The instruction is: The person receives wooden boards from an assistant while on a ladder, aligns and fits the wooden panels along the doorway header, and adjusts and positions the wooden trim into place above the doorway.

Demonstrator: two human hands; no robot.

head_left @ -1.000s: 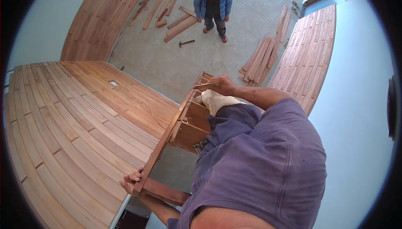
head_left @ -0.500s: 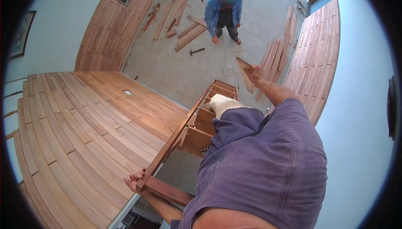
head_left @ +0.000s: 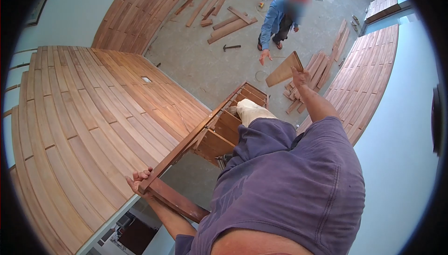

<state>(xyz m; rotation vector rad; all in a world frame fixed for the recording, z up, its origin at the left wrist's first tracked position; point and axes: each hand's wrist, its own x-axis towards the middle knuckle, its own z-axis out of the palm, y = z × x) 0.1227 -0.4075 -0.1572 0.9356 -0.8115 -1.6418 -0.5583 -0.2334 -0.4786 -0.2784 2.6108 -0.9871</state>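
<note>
My right hand (head_left: 301,77) is closed on the edge of a short, flat wooden board (head_left: 283,71), held out to the right above the floor. At the lower left, my left hand (head_left: 139,180) has its fingers curled round the top corner of a wooden step frame (head_left: 189,144) that looks like a ladder. My body is up against this frame, and its lower treads are partly hidden by my clothes. Near the held board, but apart from it, is another person's outstretched hand (head_left: 265,57).
Below stands a co-worker in a blue jacket (head_left: 273,19). A hammer (head_left: 231,47) and loose planks (head_left: 232,30) lie on the grey floor (head_left: 200,64), with more planks (head_left: 317,71) stacked at right. Wood panelling (head_left: 93,124) covers the wall at left.
My right hand has raised and turned the board, moving slightly right. The co-worker has moved to the right and stretched an arm towards it. The whole view has shifted.
</note>
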